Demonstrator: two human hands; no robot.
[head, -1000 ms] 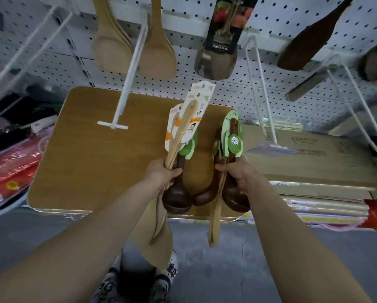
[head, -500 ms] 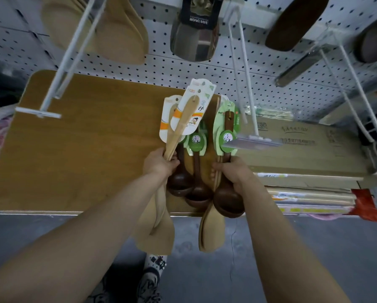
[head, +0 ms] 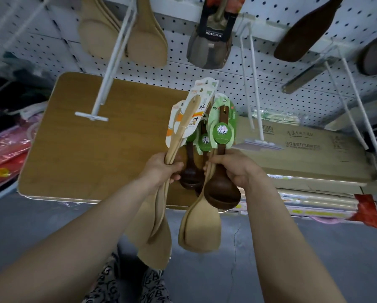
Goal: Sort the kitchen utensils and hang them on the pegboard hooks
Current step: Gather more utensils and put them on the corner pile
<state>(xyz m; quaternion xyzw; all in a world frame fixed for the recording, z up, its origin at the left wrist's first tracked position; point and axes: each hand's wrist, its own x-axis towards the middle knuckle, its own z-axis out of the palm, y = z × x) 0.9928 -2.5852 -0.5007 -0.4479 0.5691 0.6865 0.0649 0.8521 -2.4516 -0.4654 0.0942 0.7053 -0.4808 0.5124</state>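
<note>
Your left grip (head: 161,169) is clenched round pale wooden spatulas (head: 156,251). Right grip (head: 238,169) is wrapped round a dark wooden ladle (head: 222,193) plus more spatulas. Both bundles hang over the tabletop (head: 91,145) edge, below the pegboard (head: 270,68) hooks (head: 112,62).

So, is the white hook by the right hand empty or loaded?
Empty: the white hook is bare wire down to its label strip; nothing hangs on it.
</note>
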